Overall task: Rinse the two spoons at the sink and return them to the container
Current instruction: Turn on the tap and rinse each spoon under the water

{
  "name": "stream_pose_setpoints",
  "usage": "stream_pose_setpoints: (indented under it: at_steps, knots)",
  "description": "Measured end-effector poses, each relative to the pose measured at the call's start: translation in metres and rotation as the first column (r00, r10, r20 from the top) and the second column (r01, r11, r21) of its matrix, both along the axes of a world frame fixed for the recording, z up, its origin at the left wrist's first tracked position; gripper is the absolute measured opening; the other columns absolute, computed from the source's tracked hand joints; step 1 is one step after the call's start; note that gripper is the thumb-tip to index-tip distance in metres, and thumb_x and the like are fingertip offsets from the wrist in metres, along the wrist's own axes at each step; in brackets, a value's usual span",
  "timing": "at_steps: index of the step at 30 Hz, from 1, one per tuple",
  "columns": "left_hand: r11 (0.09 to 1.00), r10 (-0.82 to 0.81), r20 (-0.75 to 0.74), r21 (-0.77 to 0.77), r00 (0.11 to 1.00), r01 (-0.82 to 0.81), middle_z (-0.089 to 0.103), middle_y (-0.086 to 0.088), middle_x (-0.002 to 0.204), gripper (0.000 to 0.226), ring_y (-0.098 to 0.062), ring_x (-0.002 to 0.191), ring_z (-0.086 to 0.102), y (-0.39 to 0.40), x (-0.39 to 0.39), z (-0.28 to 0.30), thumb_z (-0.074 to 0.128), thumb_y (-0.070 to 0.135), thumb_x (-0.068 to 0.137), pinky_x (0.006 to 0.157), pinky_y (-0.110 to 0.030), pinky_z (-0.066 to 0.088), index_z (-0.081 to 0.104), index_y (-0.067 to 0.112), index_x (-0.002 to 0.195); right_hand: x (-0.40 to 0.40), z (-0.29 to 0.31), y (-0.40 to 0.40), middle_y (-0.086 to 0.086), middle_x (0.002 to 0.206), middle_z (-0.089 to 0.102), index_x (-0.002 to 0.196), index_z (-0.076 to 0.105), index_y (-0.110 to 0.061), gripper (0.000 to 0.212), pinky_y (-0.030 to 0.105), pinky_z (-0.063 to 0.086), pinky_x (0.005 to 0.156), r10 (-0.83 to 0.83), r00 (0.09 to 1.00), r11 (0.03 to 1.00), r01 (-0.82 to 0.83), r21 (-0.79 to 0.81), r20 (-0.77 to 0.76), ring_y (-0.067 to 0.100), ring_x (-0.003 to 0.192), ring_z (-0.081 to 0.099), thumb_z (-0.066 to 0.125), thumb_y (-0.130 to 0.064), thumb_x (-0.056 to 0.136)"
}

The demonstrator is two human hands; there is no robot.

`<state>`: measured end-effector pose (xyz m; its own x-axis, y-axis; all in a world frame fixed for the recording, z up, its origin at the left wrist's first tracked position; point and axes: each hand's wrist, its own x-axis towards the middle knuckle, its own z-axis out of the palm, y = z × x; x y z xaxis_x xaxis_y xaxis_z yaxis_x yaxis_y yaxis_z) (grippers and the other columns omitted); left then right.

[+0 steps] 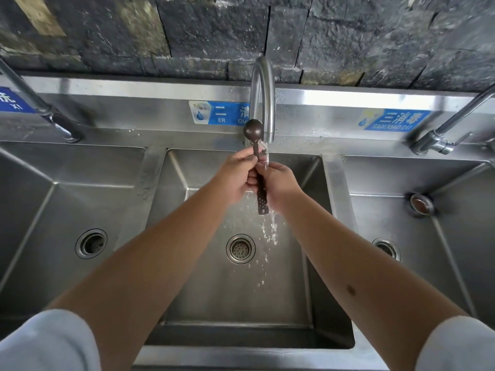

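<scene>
A dark brown spoon (253, 129) stands upright over the middle sink basin (214, 290), bowl up and patterned handle end (262, 203) pointing down. My left hand (235, 175) grips its neck from the left. My right hand (278, 186) closes on the handle from the right. Water runs from the curved steel faucet (263, 103) onto my hands and splashes into the basin near the drain (240, 249). A second spoon and the container are not in view.
A left basin (40, 210) and a right basin (428, 236) flank the middle one, each with its own tap (61, 124) (439, 135). A loose drain plug (420, 203) lies on the right basin's ledge. A dark stone wall rises behind.
</scene>
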<state>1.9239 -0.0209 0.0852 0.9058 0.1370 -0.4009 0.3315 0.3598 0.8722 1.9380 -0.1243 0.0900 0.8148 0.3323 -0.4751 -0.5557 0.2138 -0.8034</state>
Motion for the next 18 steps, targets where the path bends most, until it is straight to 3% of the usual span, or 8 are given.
stream_pose_setpoints:
  at_steps: [3,5,10,14,18]
  knots:
    - [0.999,0.037,-0.006,-0.006,0.999,-0.037,0.066,0.006,0.059,0.029,-0.009,0.039,0.044,0.000,-0.004,0.001,0.038,0.004,0.100,0.040,-0.020,0.031,0.059,0.007,0.121,-0.002,-0.003,0.001,0.010,0.063,0.064,0.079,0.064,-0.006,0.020,0.025,0.049,0.044,0.022,0.999,0.998,-0.018,-0.066,0.050,0.015,0.046,0.060,0.056,-0.006,0.097]
    - [0.999,0.053,-0.038,0.009,0.998,-0.053,0.066,0.003,0.060,0.024,-0.011,0.041,0.047,-0.004,-0.015,-0.006,0.044,0.002,0.097,0.040,-0.024,0.036,0.061,0.005,0.113,-0.013,-0.011,-0.004,0.007,0.060,0.060,0.078,0.064,-0.007,0.020,0.024,0.041,0.041,0.057,0.998,0.989,-0.051,-0.139,0.040,0.013,0.042,0.052,0.056,-0.010,0.096]
    - [0.999,0.049,-0.258,0.004,0.965,-0.050,0.060,-0.007,0.059,0.015,-0.015,0.039,0.049,-0.022,-0.063,-0.056,0.053,0.003,0.093,0.035,-0.026,0.040,0.066,0.007,0.093,-0.065,-0.043,-0.030,0.007,0.054,0.058,0.088,0.063,0.001,0.020,0.023,0.036,0.036,0.068,0.969,0.975,-0.116,-0.190,-0.239,0.014,0.039,0.048,0.052,-0.013,0.097]
    - [0.998,-0.035,-0.453,-0.055,0.891,0.011,0.049,-0.004,0.041,0.013,-0.016,0.028,0.041,-0.040,-0.109,-0.095,0.053,0.001,0.093,0.029,-0.019,0.030,0.055,0.005,0.081,-0.108,-0.068,-0.051,0.008,0.054,0.054,0.074,0.057,0.000,0.038,0.022,0.033,0.038,0.114,0.828,0.978,-0.191,-0.084,-0.549,0.015,0.042,0.046,0.035,-0.012,0.102]
    - [0.996,-0.089,-0.622,-0.060,0.778,0.066,0.042,-0.002,0.037,0.023,-0.015,0.025,0.037,-0.062,-0.146,-0.116,0.053,0.007,0.094,0.029,-0.017,0.029,0.054,0.008,0.071,-0.146,-0.089,-0.065,0.008,0.058,0.045,0.073,0.052,-0.003,0.037,0.023,0.027,0.042,0.069,0.746,0.988,-0.144,-0.059,-0.662,0.015,0.049,0.036,0.031,-0.011,0.102]
